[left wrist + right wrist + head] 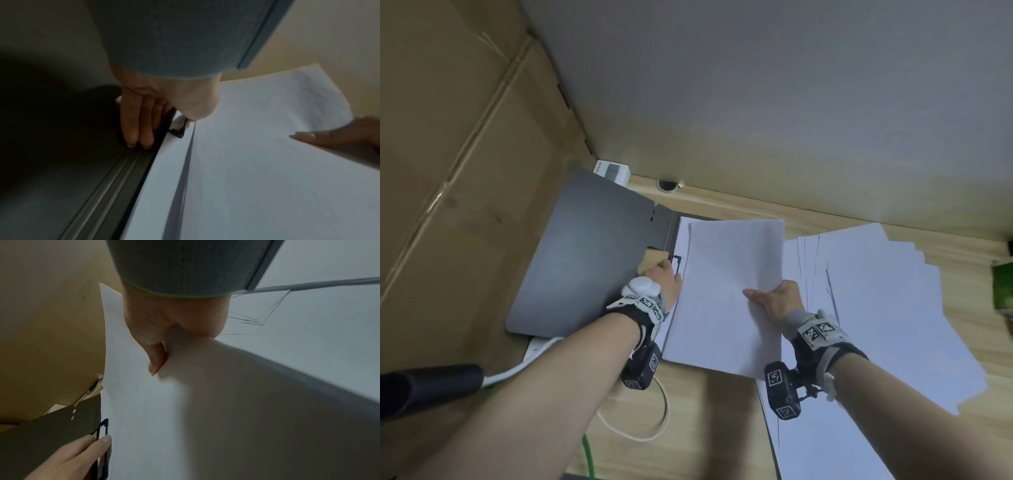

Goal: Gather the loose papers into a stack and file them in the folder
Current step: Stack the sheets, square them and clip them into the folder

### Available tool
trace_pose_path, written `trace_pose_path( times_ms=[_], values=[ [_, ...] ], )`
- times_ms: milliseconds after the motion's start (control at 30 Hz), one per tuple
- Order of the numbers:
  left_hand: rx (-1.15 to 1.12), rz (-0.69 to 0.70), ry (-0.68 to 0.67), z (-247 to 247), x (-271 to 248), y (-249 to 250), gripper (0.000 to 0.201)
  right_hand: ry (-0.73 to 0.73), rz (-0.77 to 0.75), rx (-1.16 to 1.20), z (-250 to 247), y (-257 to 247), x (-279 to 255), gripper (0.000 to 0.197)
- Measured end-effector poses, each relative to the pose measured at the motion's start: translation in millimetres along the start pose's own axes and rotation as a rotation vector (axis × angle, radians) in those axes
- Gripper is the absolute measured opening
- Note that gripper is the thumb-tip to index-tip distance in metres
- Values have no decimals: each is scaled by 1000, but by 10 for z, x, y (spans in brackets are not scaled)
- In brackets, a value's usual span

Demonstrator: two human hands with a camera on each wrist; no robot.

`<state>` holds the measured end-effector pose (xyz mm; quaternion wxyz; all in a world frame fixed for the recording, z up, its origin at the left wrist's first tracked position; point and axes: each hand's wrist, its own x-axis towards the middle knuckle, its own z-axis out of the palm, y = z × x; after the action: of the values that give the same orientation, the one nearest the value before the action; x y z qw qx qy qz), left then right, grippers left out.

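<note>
1. The left hand (663,279) rests at the spine of the open grey folder (585,253); its straight fingers (135,129) press flat on the inner cover, and the thumb touches the black clip (676,262).
2. The right hand (777,298) pinches the near right corner of a white sheet (732,267), thumb on top and fingers under it, and holds it over the papers already in the folder.
3. The sheet's left edge lies just beside the clip.
4. The loose papers (876,308) lie fanned on the wooden desk (722,428), to the right of the folder.
5. A cardboard wall (448,154) stands close behind the folder's raised cover.
</note>
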<state>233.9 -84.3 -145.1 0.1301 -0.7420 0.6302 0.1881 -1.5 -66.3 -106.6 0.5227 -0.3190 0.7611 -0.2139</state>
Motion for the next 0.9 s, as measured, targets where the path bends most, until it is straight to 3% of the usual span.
trace_pose_path(
  times_ms=[167,267,533,633,733,833,900],
  values=[
    [140,71,-122,25,41,36,39,-24,20,4,80,-83,26,22],
    [206,76,-119,-33,40,40,37,-30,28,-6,116,-136,51,23],
    [218,107,-147,8,75,54,28,-41,59,-35,161,-155,167,47],
    [184,56,-64,-19,76,73,25,-40,67,-32,155,-122,173,45],
    [176,-51,-61,-146,65,156,34,-41,75,-16,155,-117,154,41],
    [117,-54,-87,-46,126,122,37,-40,66,-2,166,-138,135,30],
    [107,-16,8,14,158,74,42,-39,45,1,200,-148,148,32]
  ],
)
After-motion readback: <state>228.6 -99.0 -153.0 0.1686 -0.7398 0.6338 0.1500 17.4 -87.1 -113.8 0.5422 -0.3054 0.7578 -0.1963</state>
